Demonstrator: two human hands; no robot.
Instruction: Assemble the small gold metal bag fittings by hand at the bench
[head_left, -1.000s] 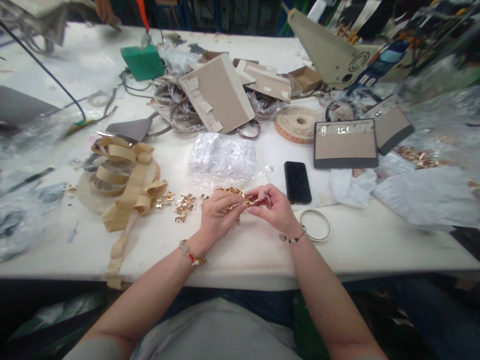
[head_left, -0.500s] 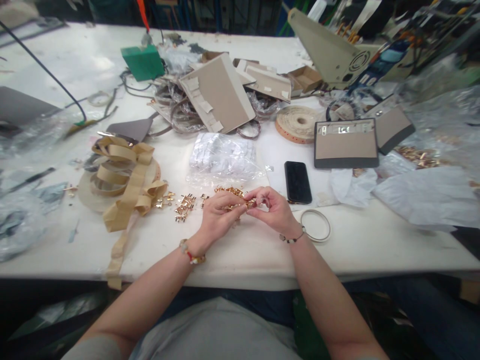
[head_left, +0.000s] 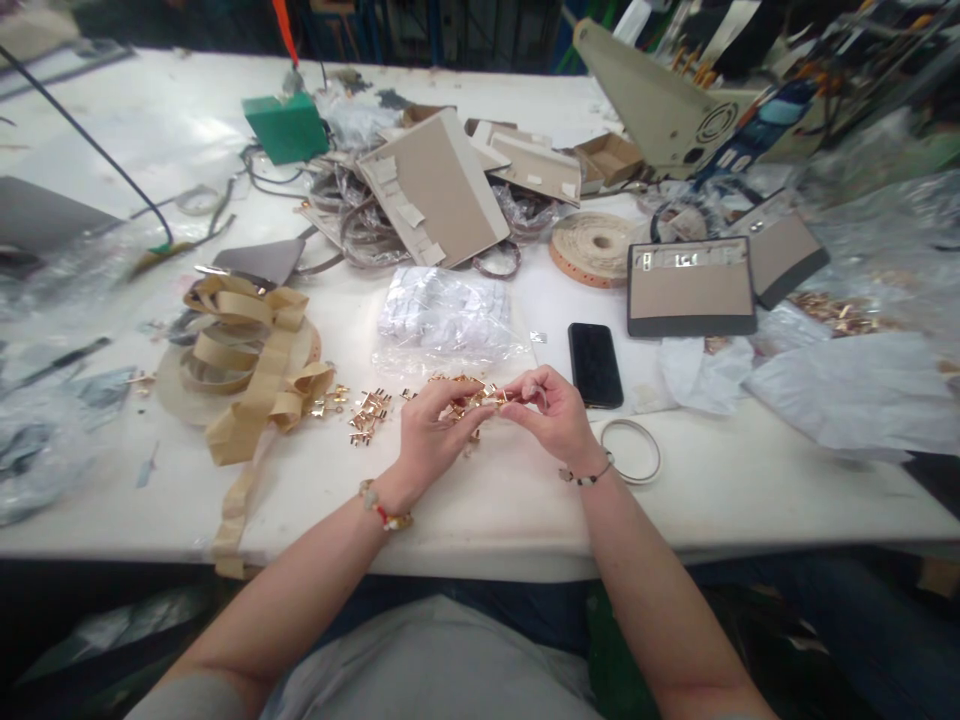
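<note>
My left hand (head_left: 439, 425) and my right hand (head_left: 550, 415) meet over the near middle of the table, fingertips closed on a small gold metal fitting (head_left: 496, 397) between them. Its exact shape is too small to make out. A pale, thin scrap (head_left: 537, 396) is curled in the fingers of my right hand. Behind and below the fingers lies a heap of gold fittings (head_left: 471, 385), partly hidden by my left hand. More gold fittings (head_left: 370, 415) lie loose to the left. A clear plastic bag of white pieces (head_left: 446, 315) sits just beyond my hands.
A black phone (head_left: 596, 365) and a tape ring (head_left: 631, 452) lie right of my hands. Tan ribbon (head_left: 251, 370) is piled on the left. Farther back are a tape roll (head_left: 596, 248), bag panels (head_left: 691, 288), a green block (head_left: 285, 127) and a beige machine (head_left: 660, 95).
My fingers have shifted slightly apart, with the fingertips of my left hand opening away from the heap, so more of the gold fittings shows. The things on the table have stayed put.
</note>
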